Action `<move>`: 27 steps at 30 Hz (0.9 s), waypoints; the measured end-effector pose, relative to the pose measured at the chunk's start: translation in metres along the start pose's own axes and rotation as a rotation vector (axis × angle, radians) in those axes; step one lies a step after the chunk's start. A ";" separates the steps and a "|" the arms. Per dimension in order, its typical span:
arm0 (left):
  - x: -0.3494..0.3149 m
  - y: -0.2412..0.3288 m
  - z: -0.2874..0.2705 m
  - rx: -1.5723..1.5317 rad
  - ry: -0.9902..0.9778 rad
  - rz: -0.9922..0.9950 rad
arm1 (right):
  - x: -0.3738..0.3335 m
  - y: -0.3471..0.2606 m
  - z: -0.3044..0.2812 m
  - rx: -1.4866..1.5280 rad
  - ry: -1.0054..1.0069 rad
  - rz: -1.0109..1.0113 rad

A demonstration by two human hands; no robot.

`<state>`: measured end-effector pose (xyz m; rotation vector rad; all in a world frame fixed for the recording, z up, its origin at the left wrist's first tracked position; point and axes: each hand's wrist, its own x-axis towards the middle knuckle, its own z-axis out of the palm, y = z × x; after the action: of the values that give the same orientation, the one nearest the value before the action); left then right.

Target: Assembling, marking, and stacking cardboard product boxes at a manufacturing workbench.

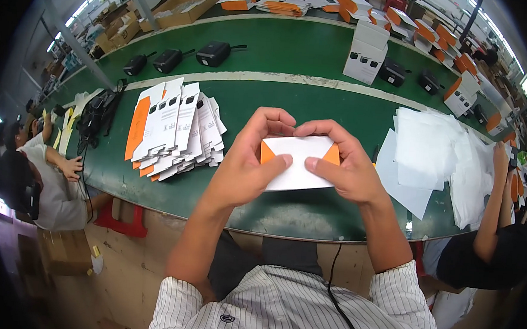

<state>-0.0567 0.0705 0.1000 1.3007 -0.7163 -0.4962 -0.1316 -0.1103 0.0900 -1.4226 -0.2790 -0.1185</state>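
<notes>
- I see the left grip [248, 163] and the right grip [355, 170], both grasping one white-and-orange box [297, 151] by its sides.
- This box is held over the worktop [272, 216], near its front edge.

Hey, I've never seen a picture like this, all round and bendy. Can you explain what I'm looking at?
Sure. There's no robot here: a wide fisheye camera on a person's head looks down, so straight edges curve. Both bare hands are the wearer's own. The left hand and right hand hold a white-and-orange carton between them, thumbs on its near side. On the green table, a pile of flat cartons lies to the left and thin white sheets to the right. Farther back sit small black cases. Other people sit at both sides.
</notes>
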 end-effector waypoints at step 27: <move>-0.035 0.034 -0.098 1.242 0.252 0.398 | 0.188 0.039 -0.170 -0.592 0.462 -0.172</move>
<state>-0.0124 0.1698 0.1157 2.2206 -1.0843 0.5560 0.0795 -0.2563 0.0809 -1.9002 0.0270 -0.7069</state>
